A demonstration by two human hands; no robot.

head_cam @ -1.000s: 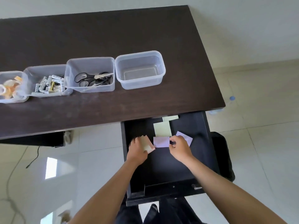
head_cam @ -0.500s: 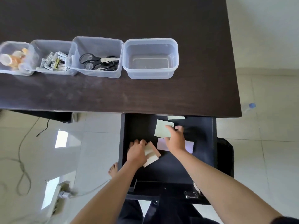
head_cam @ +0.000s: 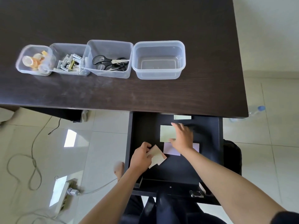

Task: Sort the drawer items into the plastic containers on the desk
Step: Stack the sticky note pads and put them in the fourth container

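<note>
1. Dark wood desk point(head_cam: 145, 94) fills the upper view, its near edge running across the middle.
2. Black drawer point(head_cam: 208, 159) stands pulled out under the desk at about 5 o'clock from the view's centre.
3. Four clear plastic containers sit in a row on the desk: the empty container point(head_cam: 159, 73) at the 3 o'clock end, then the scissors container point(head_cam: 110, 46), the battery container point(head_cam: 66, 46) and the tape container point(head_cam: 32, 49) at the 9 o'clock end.
4. Right hand point(head_cam: 183, 137) is spread flat, fingers straight, lying over the 3 o'clock edge of the green sticky pad point(head_cam: 166, 133) in the drawer; it grips nothing.
5. Left hand point(head_cam: 141, 156) is curled round a small stack of tan sticky pads point(head_cam: 157, 155) at the drawer's 9 o'clock side.
6. Purple sticky pad point(head_cam: 169, 149) lies on the drawer floor at 6 o'clock of the green one, partly under the right wrist.
7. Another pale pad point(head_cam: 182, 117) peeks out at the drawer's 12 o'clock edge, under the desk.
</note>
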